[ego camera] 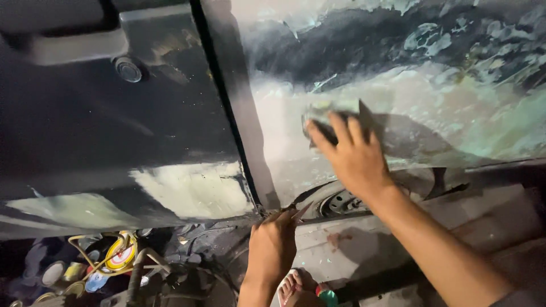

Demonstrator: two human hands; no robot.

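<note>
While our right hand (pixel 355 156) presses a sanding block (pixel 321 122) flat-fingered against the patchy car panel (pixel 455 113), our left hand (pixel 273 244) curls closed on the panel's lower edge.

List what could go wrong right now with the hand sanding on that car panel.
1. The right hand presses the sanding pad bare on the patchy filler of the rear panel; dust and abrasion could hurt skin.
2. The left hand grips the panel's lower edge beside the door gap; a sharp edge there might cut.
3. The sandalled foot is exposed, and cans and a hose clutter the floor nearby: a possible trip.
</note>
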